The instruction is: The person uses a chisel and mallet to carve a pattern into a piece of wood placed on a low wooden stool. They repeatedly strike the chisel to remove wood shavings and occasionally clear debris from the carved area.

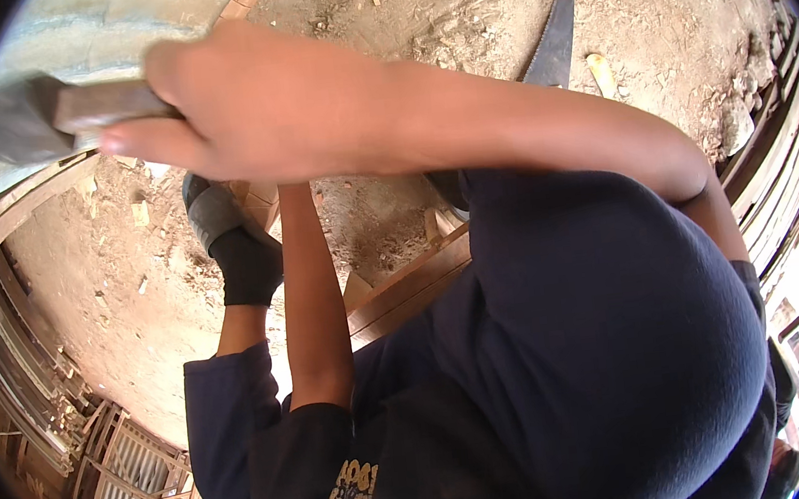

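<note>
My right hand [257, 99] is raised across the upper left of the view, closed round the handle [112, 104] of a tool with a blurred dark head [16, 119], which looks like a mallet or hammer. Beneath it my left forearm [310, 298] reaches up from the lower edge, but that hand is hidden behind my right hand and arm. A wooden board [403, 286] lies under my bent leg, with a narrower wooden piece [259, 206] beside my left forearm, partly hidden.
A handsaw [553, 24] lies on the dirt ground [414, 14] at upper right, near a pale yellow scrap [601, 74]. Long timbers [5, 340] are stacked at left and more [777, 132] at right. My sandalled left foot [221, 219] is beside my left arm.
</note>
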The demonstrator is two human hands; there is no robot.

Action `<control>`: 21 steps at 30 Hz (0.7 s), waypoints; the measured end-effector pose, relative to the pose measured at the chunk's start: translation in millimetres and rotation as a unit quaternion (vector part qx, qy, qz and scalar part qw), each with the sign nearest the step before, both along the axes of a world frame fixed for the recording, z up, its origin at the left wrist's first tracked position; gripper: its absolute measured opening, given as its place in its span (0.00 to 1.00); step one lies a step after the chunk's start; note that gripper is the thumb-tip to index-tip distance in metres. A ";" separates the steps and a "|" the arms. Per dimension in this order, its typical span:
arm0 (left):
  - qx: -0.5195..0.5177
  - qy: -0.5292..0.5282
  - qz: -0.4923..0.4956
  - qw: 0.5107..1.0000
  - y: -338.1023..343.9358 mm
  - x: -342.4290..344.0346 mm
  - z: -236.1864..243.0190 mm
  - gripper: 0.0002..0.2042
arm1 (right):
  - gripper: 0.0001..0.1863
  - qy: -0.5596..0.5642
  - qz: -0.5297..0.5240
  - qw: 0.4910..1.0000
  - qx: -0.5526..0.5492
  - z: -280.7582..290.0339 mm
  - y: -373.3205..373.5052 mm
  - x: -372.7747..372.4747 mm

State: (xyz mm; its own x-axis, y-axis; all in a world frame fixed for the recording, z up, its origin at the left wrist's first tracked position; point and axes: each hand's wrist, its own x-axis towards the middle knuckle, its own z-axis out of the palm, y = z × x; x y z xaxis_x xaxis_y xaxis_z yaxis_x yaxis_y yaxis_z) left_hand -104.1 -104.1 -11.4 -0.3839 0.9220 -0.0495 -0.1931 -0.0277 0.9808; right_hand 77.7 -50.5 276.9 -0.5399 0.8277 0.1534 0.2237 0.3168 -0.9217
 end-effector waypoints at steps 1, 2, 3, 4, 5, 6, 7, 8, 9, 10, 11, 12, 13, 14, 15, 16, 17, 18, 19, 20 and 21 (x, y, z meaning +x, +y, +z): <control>0.007 -0.008 -0.006 1.000 6.5 1.3 3.8 0.25 | 0.31 -0.006 0.015 0.998 0.057 -21.4 0.9 -0.8; 0.012 -0.031 -0.016 0.999 11.5 10.3 1.8 0.25 | 0.32 -0.084 0.044 0.994 0.048 -49.7 -0.6 5.0; 0.019 -0.046 -0.020 0.999 16.3 10.8 3.7 0.25 | 0.33 -0.150 0.076 0.985 0.041 -63.6 0.5 6.5; 0.021 -0.055 -0.023 0.998 15.7 8.6 4.6 0.25 | 0.34 -0.166 0.099 0.981 -0.007 -63.8 2.7 5.1; 0.026 -0.045 -0.019 0.998 17.3 7.2 5.0 0.25 | 0.35 -0.181 0.123 0.974 -0.054 -63.4 5.6 3.6; 0.032 -0.023 -0.017 0.999 14.6 3.1 6.8 0.25 | 0.35 -0.165 0.109 0.978 -0.071 -61.8 7.2 5.7; 0.027 0.080 0.005 0.996 13.2 -0.3 11.2 0.24 | 0.35 -0.149 0.096 0.980 -0.094 -60.8 3.0 10.7; 0.022 0.180 0.039 0.983 15.5 -4.1 15.3 0.24 | 0.36 -0.134 0.083 0.980 -0.118 -60.1 0.1 16.0; 0.016 0.276 0.066 0.959 17.6 -6.7 18.8 0.23 | 0.35 -0.137 0.074 0.982 -0.110 -58.4 2.1 20.9; 0.004 0.171 0.063 0.983 20.8 16.8 34.4 0.17 | 0.35 -0.152 0.057 0.981 -0.109 -61.5 6.3 36.1; -0.006 0.081 0.074 0.994 21.7 25.7 58.8 0.12 | 0.35 -0.149 0.049 0.982 -0.110 -63.4 7.1 42.1; -0.019 0.070 0.031 0.997 20.3 25.5 76.6 0.10 | 0.35 -0.143 0.023 0.980 -0.138 -61.0 7.1 47.8; -0.032 0.064 -0.011 0.997 18.5 20.4 88.9 0.09 | 0.35 -0.132 -0.003 0.977 -0.165 -59.9 7.8 51.0; -0.045 0.057 -0.052 0.996 17.6 13.4 98.5 0.07 | 0.35 -0.121 -0.027 0.974 -0.192 -60.7 7.9 51.5; -0.058 0.088 -0.064 0.992 21.2 2.1 97.1 0.07 | 0.33 -0.122 -0.064 0.974 -0.180 -65.0 8.7 51.2; -0.070 0.120 -0.073 0.988 24.2 -11.4 99.1 0.08 | 0.33 -0.109 -0.070 0.971 -0.204 -63.0 8.7 51.1; -0.077 0.082 -0.067 0.991 31.5 -19.7 91.1 0.09 | 0.32 -0.104 -0.081 0.966 -0.223 -57.0 10.7 57.1; -0.083 0.045 -0.060 0.994 35.0 -27.1 82.8 0.09 | 0.32 -0.098 -0.091 0.961 -0.243 -53.0 12.0 61.4; -0.079 0.102 -0.058 0.990 36.6 -19.2 83.0 0.10 | 0.30 -0.101 -0.121 0.955 -0.252 -55.4 11.1 66.6; -0.075 0.160 -0.054 0.983 38.5 -11.2 83.6 0.10 | 0.31 -0.106 -0.134 0.953 -0.250 -55.8 11.5 71.3; -0.084 0.179 -0.044 0.979 41.2 -3.2 83.4 0.10 | 0.31 -0.109 -0.146 0.951 -0.248 -55.6 12.2 75.4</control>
State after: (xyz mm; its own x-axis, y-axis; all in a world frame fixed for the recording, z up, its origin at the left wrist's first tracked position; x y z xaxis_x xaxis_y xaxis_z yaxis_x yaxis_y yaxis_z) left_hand -107.3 -62.8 72.0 -0.3246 0.9424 -0.0808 0.1685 0.1416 0.9755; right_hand 153.1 -38.2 221.3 -0.2492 0.8888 -0.3846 0.4391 -0.2503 -0.8629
